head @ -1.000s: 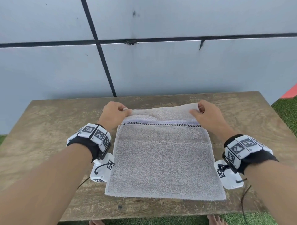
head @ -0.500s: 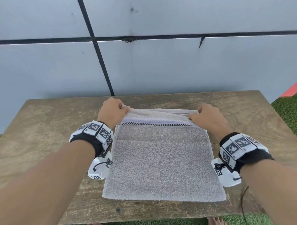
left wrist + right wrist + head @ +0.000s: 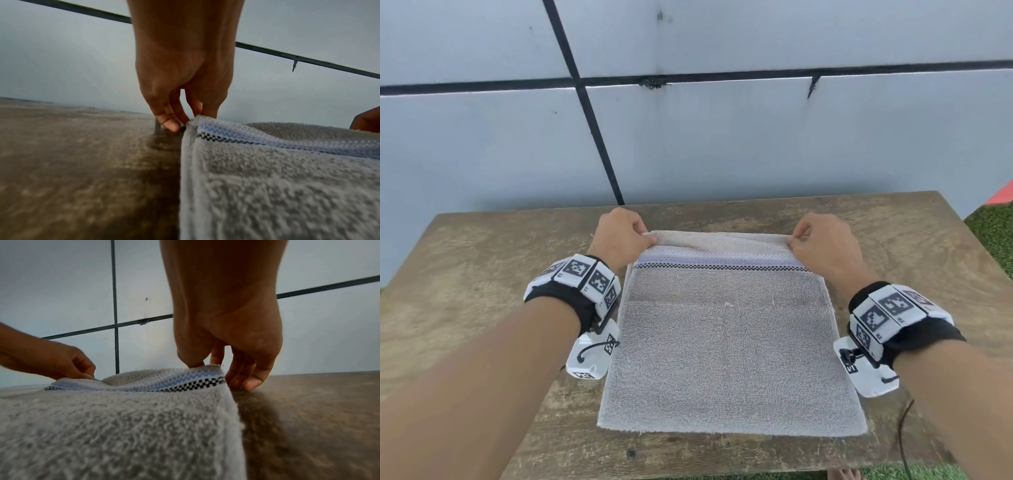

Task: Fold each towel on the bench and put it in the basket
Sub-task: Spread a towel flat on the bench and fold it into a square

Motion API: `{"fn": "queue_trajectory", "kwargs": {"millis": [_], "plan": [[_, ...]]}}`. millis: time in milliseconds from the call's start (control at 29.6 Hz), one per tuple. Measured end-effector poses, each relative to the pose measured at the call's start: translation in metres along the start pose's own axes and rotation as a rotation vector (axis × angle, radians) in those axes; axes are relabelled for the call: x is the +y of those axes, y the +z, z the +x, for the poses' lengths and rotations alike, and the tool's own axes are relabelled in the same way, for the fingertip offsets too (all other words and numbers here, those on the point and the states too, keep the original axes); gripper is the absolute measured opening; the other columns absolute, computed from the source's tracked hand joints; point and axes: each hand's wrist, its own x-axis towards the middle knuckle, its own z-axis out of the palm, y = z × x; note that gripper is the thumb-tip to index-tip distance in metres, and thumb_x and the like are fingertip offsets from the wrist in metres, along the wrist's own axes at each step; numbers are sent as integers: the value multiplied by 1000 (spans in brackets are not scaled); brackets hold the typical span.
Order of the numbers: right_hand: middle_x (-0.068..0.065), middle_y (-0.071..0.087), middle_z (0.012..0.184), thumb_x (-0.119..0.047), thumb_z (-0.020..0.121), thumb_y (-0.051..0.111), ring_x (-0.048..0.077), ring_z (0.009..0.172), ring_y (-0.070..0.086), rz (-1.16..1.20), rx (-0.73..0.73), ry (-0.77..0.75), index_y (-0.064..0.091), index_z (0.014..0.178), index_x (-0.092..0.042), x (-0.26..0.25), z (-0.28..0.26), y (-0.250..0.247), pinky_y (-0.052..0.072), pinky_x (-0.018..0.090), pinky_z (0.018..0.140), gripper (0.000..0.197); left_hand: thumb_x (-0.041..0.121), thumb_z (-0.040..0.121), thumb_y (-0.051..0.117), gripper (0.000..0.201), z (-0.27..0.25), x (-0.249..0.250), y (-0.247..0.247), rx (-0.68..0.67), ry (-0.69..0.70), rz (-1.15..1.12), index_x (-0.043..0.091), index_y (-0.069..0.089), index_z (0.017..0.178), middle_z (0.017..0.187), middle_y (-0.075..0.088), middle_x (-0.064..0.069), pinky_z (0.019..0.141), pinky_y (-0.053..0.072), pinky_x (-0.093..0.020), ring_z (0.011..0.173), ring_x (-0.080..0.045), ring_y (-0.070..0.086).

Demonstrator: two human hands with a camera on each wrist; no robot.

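Observation:
A grey towel (image 3: 726, 342) with a blue and black checked band lies folded on the wooden bench (image 3: 482, 274). My left hand (image 3: 619, 236) pinches its far left corner (image 3: 195, 121) between thumb and fingers. My right hand (image 3: 822, 246) pinches the far right corner (image 3: 213, 369). Both corners are lifted slightly off the lower layer, and the far edge sags a little between them. No basket is in view.
A pale tiled wall (image 3: 722, 137) with dark joints stands right behind the bench. Green turf (image 3: 993, 236) shows past the bench's right edge. A bare foot (image 3: 844, 474) shows below the near edge. Bare wood lies left and right of the towel.
Both hands have drawn the towel's far corners farther back and apart, pulling the far edge straighter. The grip on the corners is unchanged.

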Motion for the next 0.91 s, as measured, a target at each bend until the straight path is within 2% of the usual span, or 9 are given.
{"fn": "queue_trajectory", "kwargs": {"millis": [67,135,202,304,506,641,742,844,911], "plan": [[5,64,101,-22,88,71,25,99,58,-17,-16,-15,62,78,-19,-2,0,-1,53,44,90,14,21,83,81,22,0,3,-2,-36,14,30,7,66,73,77,65,-2,54,37,-17,67,-7,55],[3,63,91,-16,91,70,23,93,56,-22,-47,-35,64,80,-9,-4,-1,-3,49,38,84,14,20,84,80,22,-1,6,-3,-54,18,37,9,64,72,78,65,-3,53,37,-18,67,-9,54],[1,60,87,-13,93,68,20,89,54,-6,-81,-34,64,84,-6,-4,-1,-3,42,33,79,12,19,84,79,23,-4,5,-3,-59,18,21,10,63,71,73,61,-1,52,36,-19,64,-9,52],[2,59,95,-21,93,69,20,88,54,4,-129,-13,59,95,-14,-1,-1,-3,43,33,75,13,17,83,79,23,-11,4,-3,-71,23,6,10,62,69,66,58,1,51,36,-19,59,-8,51],[5,66,87,-23,93,70,24,87,61,-6,-106,-49,57,81,-20,6,-16,-5,54,38,74,17,12,81,80,22,-33,1,0,-63,71,-18,5,63,68,55,54,4,52,36,-19,52,-5,46],[4,67,82,-21,91,70,21,80,61,54,-98,-54,60,78,-21,10,-37,-8,43,29,60,17,18,83,79,23,-50,-3,-5,-108,87,15,4,63,73,60,57,2,53,39,-21,58,-11,52],[0,67,79,-16,92,69,18,70,59,170,-71,-95,64,83,-18,11,-59,-15,40,26,53,10,24,83,80,28,-66,-10,-13,-140,90,-3,5,62,73,63,59,1,53,40,-22,60,-13,51],[3,62,86,-12,96,62,17,75,55,173,-42,-202,62,93,-19,12,-80,-26,38,26,58,7,20,82,81,28,-80,-19,-23,-150,77,-47,12,59,66,61,64,-3,55,42,-23,57,-15,53],[2,58,88,-10,95,61,15,77,53,201,-3,-268,61,94,-23,13,-91,-35,37,23,61,12,14,82,79,24,-88,-23,-30,-165,63,-73,11,60,68,63,68,-10,54,43,-23,54,-16,55]]}}
